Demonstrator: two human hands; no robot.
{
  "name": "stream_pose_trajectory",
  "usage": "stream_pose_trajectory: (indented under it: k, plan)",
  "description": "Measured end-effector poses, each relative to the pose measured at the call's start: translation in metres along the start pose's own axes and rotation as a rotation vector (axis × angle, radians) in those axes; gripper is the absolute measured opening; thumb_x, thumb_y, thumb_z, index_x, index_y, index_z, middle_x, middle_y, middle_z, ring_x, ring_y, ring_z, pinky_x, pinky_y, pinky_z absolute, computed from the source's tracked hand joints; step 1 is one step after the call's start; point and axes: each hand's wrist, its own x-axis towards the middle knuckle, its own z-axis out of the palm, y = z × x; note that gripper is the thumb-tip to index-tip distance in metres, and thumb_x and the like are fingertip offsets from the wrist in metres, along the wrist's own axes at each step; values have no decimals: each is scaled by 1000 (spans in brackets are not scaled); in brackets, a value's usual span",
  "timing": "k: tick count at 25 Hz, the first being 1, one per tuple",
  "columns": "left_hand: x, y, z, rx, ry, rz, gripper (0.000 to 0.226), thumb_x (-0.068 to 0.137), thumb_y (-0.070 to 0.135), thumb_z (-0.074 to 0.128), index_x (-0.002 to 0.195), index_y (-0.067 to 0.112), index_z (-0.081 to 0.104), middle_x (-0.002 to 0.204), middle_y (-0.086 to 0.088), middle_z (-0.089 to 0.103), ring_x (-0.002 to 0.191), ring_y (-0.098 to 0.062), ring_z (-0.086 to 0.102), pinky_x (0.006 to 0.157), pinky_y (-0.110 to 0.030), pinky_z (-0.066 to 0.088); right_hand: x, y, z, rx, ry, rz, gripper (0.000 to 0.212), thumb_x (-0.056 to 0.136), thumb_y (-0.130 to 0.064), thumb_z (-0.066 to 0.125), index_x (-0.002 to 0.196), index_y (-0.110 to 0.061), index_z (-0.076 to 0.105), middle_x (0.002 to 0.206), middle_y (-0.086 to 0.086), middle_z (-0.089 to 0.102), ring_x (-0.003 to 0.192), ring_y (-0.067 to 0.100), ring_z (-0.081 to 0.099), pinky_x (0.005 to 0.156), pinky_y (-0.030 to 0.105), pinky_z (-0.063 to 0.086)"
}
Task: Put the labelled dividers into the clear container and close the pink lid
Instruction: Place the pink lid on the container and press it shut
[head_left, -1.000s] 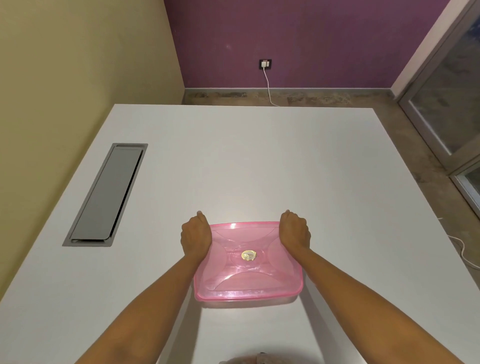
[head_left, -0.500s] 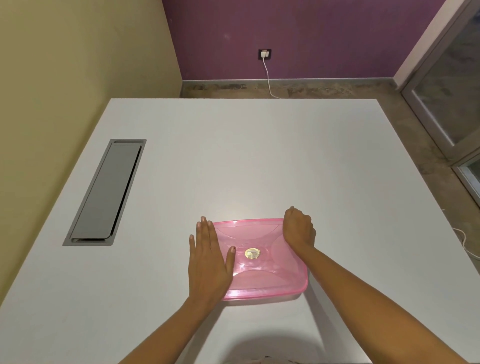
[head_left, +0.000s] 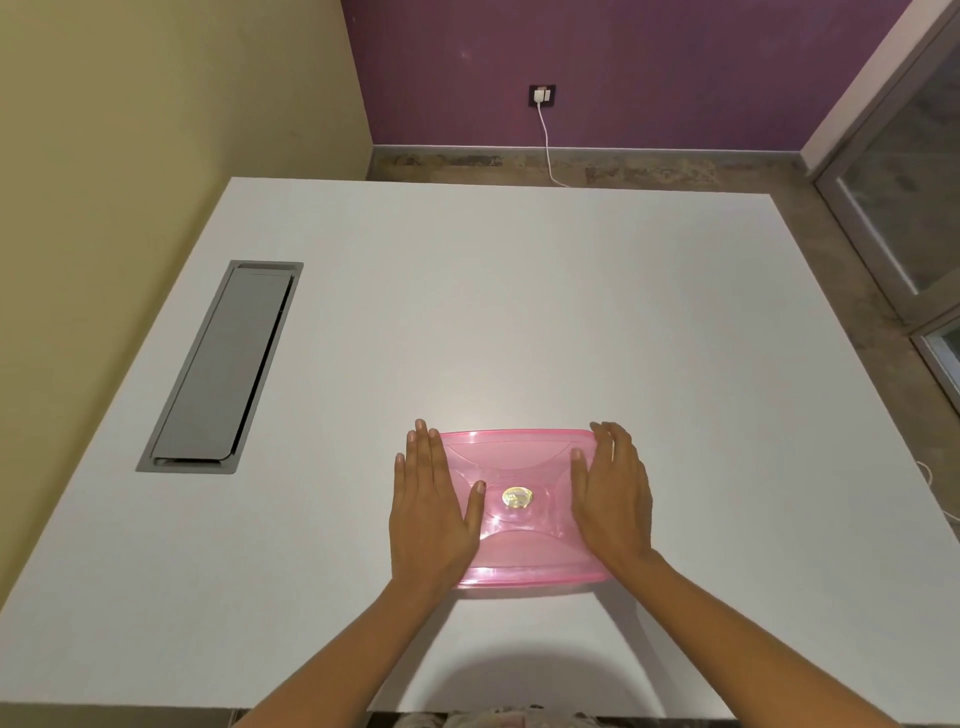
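My fingers (head_left: 428, 457) on the left hand (head_left: 431, 512) lie flat and stretched out, grasping nothing, pressed palm-down over the left end of the pink lid (head_left: 524, 506), with the thumb pointing in toward the round gold sticker (head_left: 517, 497) at its middle. My right hand (head_left: 613, 499) is spread just the same, flat over the lid's right end, its fingertips reaching the far corner. The lid sits on top of the container, which I cannot make out beneath the pink plastic, and I cannot tell whether the dividers are inside. It rests on the white bench (head_left: 519, 312), near the edge closest to me and roughly midway between the sides. Well apart to the left, a long grey cable hatch (head_left: 223, 364) is set into the bench top. Beyond the far edge, a white charger (head_left: 542, 95) is plugged into the purple wall, its cord trailing to the floor.
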Motion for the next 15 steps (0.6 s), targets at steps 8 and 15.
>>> stream_pose_trajectory:
  k: [8,15]
  plan:
    - [-2,-1,5,-48,9,-18,78,93,51,32,151,13,-2,162,0,-6,149,-12,-4,121,-31,10,-15,12,7,-229,-138,-256,75,94,-56,18,150,-8,3,161,7,0,148,17,-3,121,35,1]
    - [-3,-1,2,-85,3,-15,76,93,51,30,151,13,-1,162,2,-6,149,-12,-4,122,-35,10,-16,10,5,-203,-114,-251,75,93,-57,13,151,-10,3,161,5,1,148,15,-3,121,34,1]
